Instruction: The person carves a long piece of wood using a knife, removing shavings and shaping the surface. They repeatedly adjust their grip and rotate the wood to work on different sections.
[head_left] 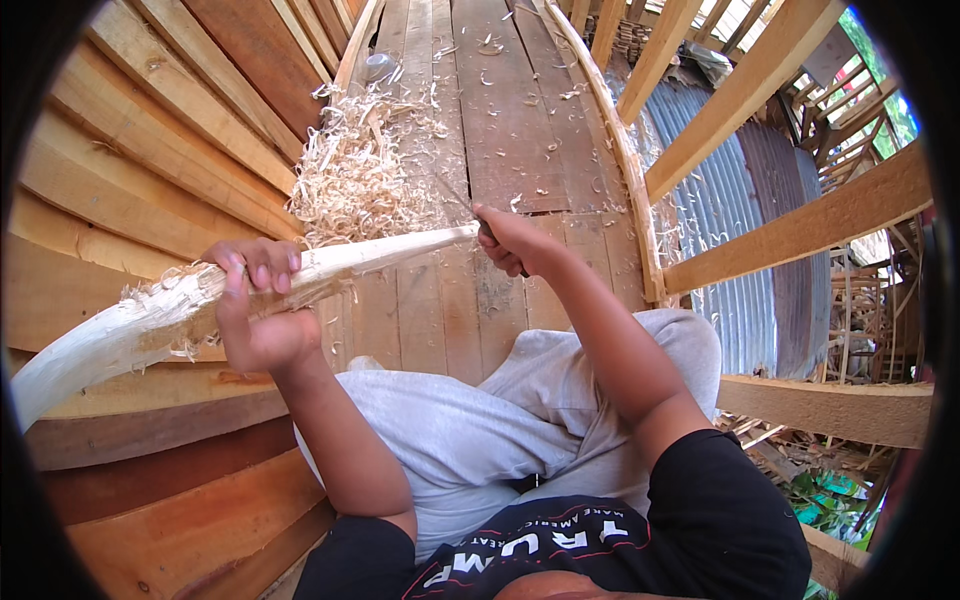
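Observation:
A long pale wooden pole [385,252], stripped and partly whittled, slants across in front of me from the lower left to the middle. It is thick and curved at the left and tapers toward its right end. My left hand [262,310] grips it from around its thicker middle, where rough slivers stick out. By the tapered tip, my right hand [507,242] is closed on the dark handle of a knife [453,192]. The thin blade points up and left, away from me, over the floorboards. Whether the blade touches the wood I cannot tell.
A heap of curled wood shavings [365,170] lies beyond the pole on the plank floor [510,110]. A small clear round object [378,66] sits behind it. Stacked boards [150,150] wall the left. Upright timbers [740,100] stand at right, with corrugated metal sheets [725,200] below.

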